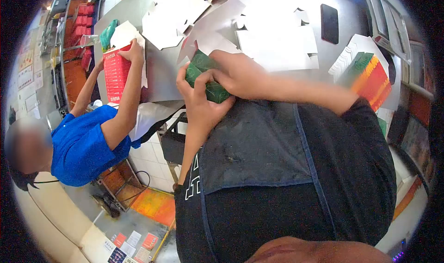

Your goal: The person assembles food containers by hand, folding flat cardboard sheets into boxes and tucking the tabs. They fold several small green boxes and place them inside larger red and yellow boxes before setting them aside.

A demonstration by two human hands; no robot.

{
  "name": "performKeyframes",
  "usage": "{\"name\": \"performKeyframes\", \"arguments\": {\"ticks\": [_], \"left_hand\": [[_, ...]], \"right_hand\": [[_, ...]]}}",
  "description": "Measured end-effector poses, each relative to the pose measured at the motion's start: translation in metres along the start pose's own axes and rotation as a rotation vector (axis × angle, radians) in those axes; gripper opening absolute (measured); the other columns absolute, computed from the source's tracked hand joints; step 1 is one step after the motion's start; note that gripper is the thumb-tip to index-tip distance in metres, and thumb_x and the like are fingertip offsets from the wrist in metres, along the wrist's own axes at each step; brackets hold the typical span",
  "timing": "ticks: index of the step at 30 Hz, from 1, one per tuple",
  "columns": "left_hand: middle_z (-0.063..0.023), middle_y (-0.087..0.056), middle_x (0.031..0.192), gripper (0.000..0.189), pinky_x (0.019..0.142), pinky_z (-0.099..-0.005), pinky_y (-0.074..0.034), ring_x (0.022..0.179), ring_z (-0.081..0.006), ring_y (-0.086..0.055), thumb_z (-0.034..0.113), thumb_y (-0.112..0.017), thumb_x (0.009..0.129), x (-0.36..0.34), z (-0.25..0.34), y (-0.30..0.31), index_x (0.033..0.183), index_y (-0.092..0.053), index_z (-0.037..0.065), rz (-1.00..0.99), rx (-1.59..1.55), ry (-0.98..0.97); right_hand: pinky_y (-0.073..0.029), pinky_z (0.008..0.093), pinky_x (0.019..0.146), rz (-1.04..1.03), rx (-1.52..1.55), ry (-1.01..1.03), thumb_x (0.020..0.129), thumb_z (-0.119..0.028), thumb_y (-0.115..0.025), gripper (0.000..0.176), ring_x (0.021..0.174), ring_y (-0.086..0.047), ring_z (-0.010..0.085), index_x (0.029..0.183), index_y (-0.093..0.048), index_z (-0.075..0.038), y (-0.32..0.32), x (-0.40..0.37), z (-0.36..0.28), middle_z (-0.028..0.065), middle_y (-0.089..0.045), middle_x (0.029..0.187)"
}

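In front of my chest, at the table's near edge, is a small green carton [199,64] with a pale line pattern. My left hand [202,99] grips it from below and the left, its fingers bent round the side. From the right, my right hand [238,73] closes on the carton with curled fingers pressed to its upper face. The fingers cover much of the carton, so its full shape is hidden. Just beyond it lie white flat carton blanks [277,41] with cut flaps and tabs.
A dark phone [329,24] rests on the metal table [162,80]. Green and orange cartons [373,82] are stacked at the right, beside my elbow. To the left, a person in a blue shirt [92,142] holds a stack of red cartons [119,75] near a teal bundle [108,35].
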State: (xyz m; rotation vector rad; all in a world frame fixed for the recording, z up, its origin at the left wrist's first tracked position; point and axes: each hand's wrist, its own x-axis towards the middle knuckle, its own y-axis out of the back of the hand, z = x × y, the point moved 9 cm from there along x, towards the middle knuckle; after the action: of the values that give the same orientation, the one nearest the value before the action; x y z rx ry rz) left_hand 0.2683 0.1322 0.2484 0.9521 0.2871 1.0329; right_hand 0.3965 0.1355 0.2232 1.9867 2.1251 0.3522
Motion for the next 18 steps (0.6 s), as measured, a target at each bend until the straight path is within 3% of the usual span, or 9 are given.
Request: {"name": "performKeyframes", "arguments": {"ticks": [6, 7, 8, 9, 11, 12, 15, 16, 18], "left_hand": [[-0.0228, -0.037, 0.14, 0.074, 0.108, -0.0541, -0.039, 0.136, -0.0428, -0.039, 0.022, -0.092, 0.064, -0.004, -0.031, 0.008, 0.124, -0.047, 0.015, 0.091, -0.119, 0.042], [-0.0204, -0.038, 0.14, 0.075, 0.107, -0.0533, -0.04, 0.137, -0.0405, -0.039, 0.021, -0.091, 0.066, -0.007, -0.047, 0.012, 0.124, -0.045, 0.015, 0.123, -0.149, 0.076], [-0.0135, -0.043, 0.137, 0.067, 0.109, -0.0497, -0.041, 0.132, -0.0319, -0.047, 0.015, -0.082, 0.077, -0.01, -0.06, 0.015, 0.13, -0.041, 0.014, 0.117, -0.422, 0.258], [-0.0122, -0.045, 0.136, 0.063, 0.11, -0.0488, -0.041, 0.13, -0.0305, -0.049, 0.015, -0.078, 0.08, -0.01, -0.064, 0.02, 0.132, -0.041, 0.014, 0.189, -0.668, 0.339], [-0.0097, -0.049, 0.135, 0.056, 0.112, -0.0469, -0.04, 0.127, -0.0278, -0.054, 0.013, -0.069, 0.087, -0.012, -0.072, 0.02, 0.135, -0.041, 0.014, 0.333, -1.164, 0.494], [-0.0119, -0.05, 0.138, 0.058, 0.113, -0.0463, -0.042, 0.126, -0.0285, -0.057, 0.016, -0.059, 0.093, -0.013, -0.077, 0.019, 0.146, -0.035, 0.015, 0.334, -1.246, 0.42], [-0.0137, -0.05, 0.142, 0.069, 0.11, -0.0467, -0.045, 0.13, -0.0294, -0.055, 0.019, -0.057, 0.094, -0.019, -0.089, -0.012, 0.155, -0.025, 0.015, 0.182, -1.565, 0.523], [-0.0142, -0.054, 0.145, 0.066, 0.114, -0.0489, -0.042, 0.134, -0.0287, -0.054, 0.036, -0.057, 0.096, -0.024, -0.085, -0.022, 0.151, -0.038, 0.003, 0.174, -1.326, 0.542], [-0.0145, -0.054, 0.145, 0.068, 0.113, -0.0486, -0.043, 0.134, -0.0286, -0.054, 0.038, -0.058, 0.096, -0.025, -0.085, -0.031, 0.151, -0.037, 0.003, 0.094, -1.307, 0.505]], "right_hand": [[-0.054, 0.0443, 0.085, -0.207, 0.168, 0.043, 0.104, -0.028, -0.054, 0.033, 0.091, -0.07, 0.0376, 0.124, -0.06, -0.003, 0.009, 0.003, -0.012, 0.0219, -0.071, 0.1], [-0.052, 0.038, 0.093, -0.121, 0.112, 0.041, 0.108, -0.032, -0.049, 0.036, 0.1, -0.069, 0.0251, 0.129, -0.06, -0.005, 0.024, 0.006, -0.009, 0.0144, -0.072, 0.104], [-0.05, 0.0361, 0.097, 0.032, 0.08, 0.089, 0.109, -0.033, -0.049, 0.036, 0.107, -0.066, 0.0215, 0.13, -0.06, -0.006, 0.043, 0.012, 0.002, 0.0121, -0.072, 0.11], [-0.048, 0.0343, 0.1, 0.183, 0.047, 0.138, 0.109, -0.034, -0.048, 0.037, 0.113, -0.064, 0.0179, 0.131, -0.06, -0.007, 0.063, 0.016, 0.012, 0.0097, -0.071, 0.116], [-0.045, 0.0335, 0.105, 0.276, 0.126, 0.193, 0.11, -0.031, -0.048, 0.036, 0.12, -0.059, 0.0155, 0.134, -0.059, -0.006, 0.09, 0.016, 0.026, 0.0077, -0.066, 0.127], [-0.044, 0.0361, 0.106, 0.295, 0.277, 0.171, 0.106, -0.037, -0.055, 0.044, 0.123, -0.06, 0.0237, 0.133, -0.06, -0.003, 0.091, 0.014, 0.033, 0.0141, -0.066, 0.13], [-0.038, 0.0398, 0.113, 0.193, 0.2, 0.344, 0.105, -0.04, -0.054, 0.052, 0.133, -0.052, 0.028, 0.145, -0.052, -0.005, 0.081, -0.001, 0.019, 0.0159, -0.056, 0.142], [-0.031, 0.0434, 0.118, 0.193, 0.136, 0.349, 0.104, -0.047, -0.053, 0.065, 0.14, -0.044, 0.0318, 0.153, -0.041, -0.006, 0.072, -0.011, 0.024, 0.0183, -0.047, 0.15], [-0.03, 0.0441, 0.119, 0.238, 0.126, 0.386, 0.103, -0.053, -0.051, 0.072, 0.141, -0.043, 0.033, 0.154, -0.039, -0.006, 0.077, -0.016, 0.032, 0.0196, -0.046, 0.151]]}}
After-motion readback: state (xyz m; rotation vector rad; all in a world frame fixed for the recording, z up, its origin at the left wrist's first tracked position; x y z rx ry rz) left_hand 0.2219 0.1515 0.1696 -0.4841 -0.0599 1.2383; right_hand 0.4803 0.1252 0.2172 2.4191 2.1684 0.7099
